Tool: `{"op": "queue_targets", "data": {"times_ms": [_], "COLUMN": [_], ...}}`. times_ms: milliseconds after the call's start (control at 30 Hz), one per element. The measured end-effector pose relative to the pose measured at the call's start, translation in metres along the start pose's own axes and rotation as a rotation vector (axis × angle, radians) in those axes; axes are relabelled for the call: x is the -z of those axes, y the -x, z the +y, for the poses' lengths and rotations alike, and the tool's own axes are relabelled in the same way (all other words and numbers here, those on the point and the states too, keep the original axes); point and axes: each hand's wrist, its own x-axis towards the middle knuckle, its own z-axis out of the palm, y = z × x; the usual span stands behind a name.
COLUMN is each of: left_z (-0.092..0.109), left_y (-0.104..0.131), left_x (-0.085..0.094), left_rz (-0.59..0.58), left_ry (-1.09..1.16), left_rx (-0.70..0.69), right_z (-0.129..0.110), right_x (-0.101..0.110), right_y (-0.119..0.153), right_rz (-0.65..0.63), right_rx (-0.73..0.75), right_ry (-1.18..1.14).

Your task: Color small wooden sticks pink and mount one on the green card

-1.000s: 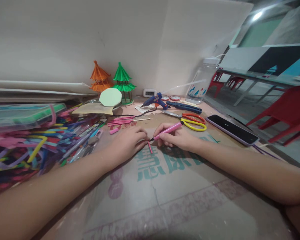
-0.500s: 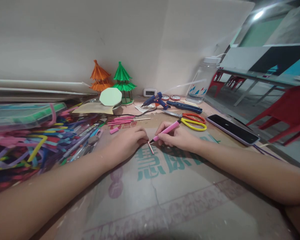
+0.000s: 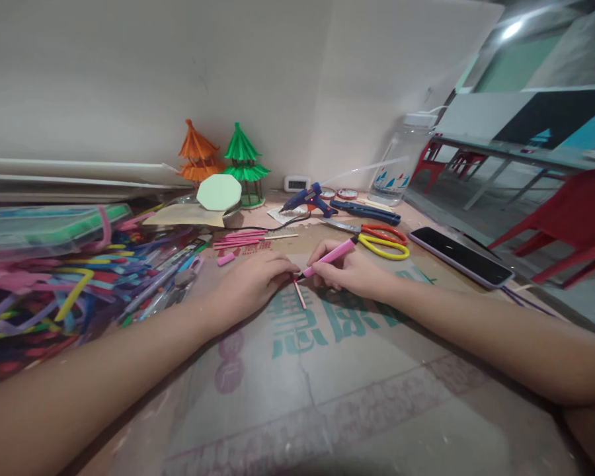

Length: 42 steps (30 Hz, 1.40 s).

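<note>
My left hand (image 3: 262,281) pinches the far end of a short thin stick (image 3: 300,295), whose near end points toward me above the covered work surface. The stick is pale with a pink-red stretch along it. In my right hand (image 3: 350,270) is a pink marker pen (image 3: 330,257), gripped like a pencil with its dark tip at the stick beside my left fingertips. The pen's pink cap (image 3: 226,258) lies apart, left of my left hand. Beyond it rests a group of pink sticks (image 3: 240,238), with a plain stick (image 3: 283,236) alongside.
Pipe cleaners (image 3: 39,297) heap at left. Behind stand orange (image 3: 197,152) and green (image 3: 244,155) pagoda models and a pale green octagon (image 3: 219,192). A glue gun (image 3: 307,198), pliers (image 3: 365,212), scissors (image 3: 384,246), bottle (image 3: 394,162) and phone (image 3: 460,256) lie around right.
The pen tip has shifted slightly along the stick, toward my left fingertips. The stick's near end has moved a little toward me and more pink-red shows near its held end.
</note>
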Motion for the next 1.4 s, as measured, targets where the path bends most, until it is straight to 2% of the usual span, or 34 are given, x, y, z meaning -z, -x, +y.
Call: {"op": "queue_targets", "data": {"times_ms": [533, 833, 1400], "left_z": [-0.001, -0.001, -0.001], "left_y": [-0.001, 0.000, -0.001], "left_x": [0.001, 0.003, 0.002], "left_rz": [-0.039, -0.058, -0.043], "left_ry": [-0.014, -0.007, -0.014], "left_rx": [-0.050, -0.023, -0.040], "right_z": [-0.002, -0.013, -0.011], "right_x": [0.000, 0.001, 0.004], "right_y": [0.001, 0.005, 0.006], "right_rz": [-0.023, -0.091, -0.225], "right_rx": [0.015, -0.004, -0.018], "right_ry": [0.036, 0.032, -0.058]}}
